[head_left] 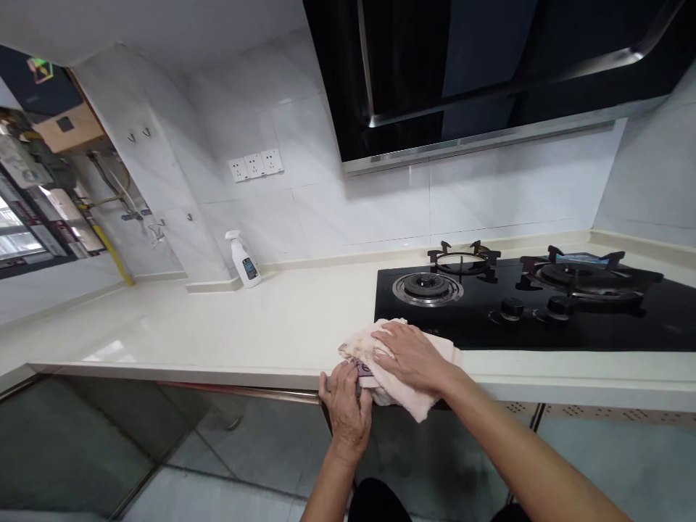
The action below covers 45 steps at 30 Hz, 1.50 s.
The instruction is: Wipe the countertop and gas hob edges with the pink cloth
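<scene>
A crumpled pale pink cloth (435, 351) lies on the front edge of the cream countertop (244, 326), partly hanging over it, just left of the black gas hob (544, 319). My right hand (410, 355) lies flat on top of the cloth with fingers stretched out, pressing it down. My left hand (348, 409) grips the counter's front edge beside the cloth, its fingers curled at the cloth's lower corner.
A white spray bottle (244, 259) stands at the back of the counter by the tiled wall. The hob has two burners with pan supports (462, 257) and knobs. A black range hood (489, 72) hangs overhead. Wall sockets (255, 165) sit above the counter.
</scene>
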Motion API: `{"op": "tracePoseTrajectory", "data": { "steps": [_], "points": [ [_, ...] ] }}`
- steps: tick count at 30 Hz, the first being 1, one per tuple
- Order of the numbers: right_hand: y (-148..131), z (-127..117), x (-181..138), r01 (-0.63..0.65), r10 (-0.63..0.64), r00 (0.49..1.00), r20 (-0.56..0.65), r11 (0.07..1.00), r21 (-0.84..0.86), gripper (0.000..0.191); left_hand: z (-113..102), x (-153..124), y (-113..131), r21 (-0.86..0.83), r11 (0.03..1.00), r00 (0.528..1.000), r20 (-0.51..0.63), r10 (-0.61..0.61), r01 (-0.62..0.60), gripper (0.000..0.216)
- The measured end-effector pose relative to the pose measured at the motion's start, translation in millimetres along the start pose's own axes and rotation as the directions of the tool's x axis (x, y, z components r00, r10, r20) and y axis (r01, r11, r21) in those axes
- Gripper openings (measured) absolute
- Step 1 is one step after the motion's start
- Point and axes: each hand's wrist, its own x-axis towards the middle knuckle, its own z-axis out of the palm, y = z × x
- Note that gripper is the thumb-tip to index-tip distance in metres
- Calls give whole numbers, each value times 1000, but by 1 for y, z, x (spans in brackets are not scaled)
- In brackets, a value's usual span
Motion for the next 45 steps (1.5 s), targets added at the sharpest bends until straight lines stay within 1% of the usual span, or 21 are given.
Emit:
{"op": "tracePoseTrajectory", "data": {
  "steps": [3, 6, 9, 11, 12, 13, 15, 17, 19, 21, 22, 24, 27, 31, 34, 36, 38, 40, 42, 45],
  "points": [
    [19, -8, -16, -23, 23, 1000, 0, 1000, 9, 53, -6, 2, 3, -10, 1000, 999, 53, 8, -7, 30],
    [32, -13, -30, -72, 72, 997, -13, 997, -1, 55, -6, 3, 4, -31, 1000, 999, 43, -1, 3, 30],
    [37, -16, -39, -104, 104, 995, -6, 994, 29, 56, -6, 7, 5, -66, 995, 997, 30, -77, 79, 28],
    [41, -20, -43, -106, 108, 994, -17, 989, 103, 56, -10, 15, 8, -78, 987, 990, 18, -138, 139, 26],
    [46, -22, -46, -107, 115, 992, -45, 983, 151, 56, -13, 21, 11, -89, 985, 989, 13, -148, 148, 26],
    [52, -24, -50, -109, 128, 988, -88, 975, 196, 55, -16, 28, 15, -105, 985, 991, 14, -136, 137, 25],
    [70, -29, -62, -119, 165, 970, -177, 963, 243, 51, -22, 44, 27, -140, 988, 997, 43, -59, 64, 26],
    [93, -33, -77, -159, 209, 952, -223, 962, 222, 47, -23, 59, 43, -169, 985, 994, 102, 49, -31, 26],
    [116, -35, -93, -220, 254, 940, -228, 962, 164, 43, -18, 72, 62, -184, 976, 968, 201, 150, -113, 28],
    [133, -34, -104, -283, 303, 924, -234, 952, 117, 43, -7, 80, 81, -188, 966, 915, 329, 234, -179, 39],
    [139, -34, -107, -304, 317, 919, -234, 948, 93, 43, -1, 82, 89, -179, 964, 885, 391, 253, -196, 48],
    [145, -31, -107, -328, 328, 919, -221, 944, 35, 43, 10, 84, 102, -146, 968, 840, 483, 248, -202, 65],
    [147, -27, -99, -332, 316, 931, -185, 941, -62, 42, 21, 84, 111, -117, 978, 816, 539, 208, -172, 77],
    [148, -24, -93, -315, 297, 942, -157, 943, -107, 46, 25, 85, 118, -118, 983, 805, 565, 180, -137, 93],
    [152, -21, -96, -311, 297, 941, -163, 948, -68, 52, 31, 85, 132, -132, 983, 796, 577, 183, -130, 101],
    [157, -19, -101, -320, 318, 932, -172, 947, 17, 57, 36, 83, 146, -141, 980, 797, 570, 199, -143, 101],
    [164, -15, -106, -344, 356, 921, -156, 933, 101, 60, 42, 79, 158, -143, 977, 805, 553, 212, -159, 99],
    [172, -9, -111, -362, 375, 919, -120, 925, 117, 63, 44, 75, 163, -141, 976, 817, 534, 217, -168, 94],
    [179, -4, -114, -349, 354, 932, -83, 934, 72, 65, 44, 70, 161, -144, 973, 827, 514, 229, -180, 87],
    [182, 1, -117, -315, 315, 947, -70, 949, 6, 65, 37, 65, 143, -161, 961, 827, 491, 275, -224, 84]
  ]
}}
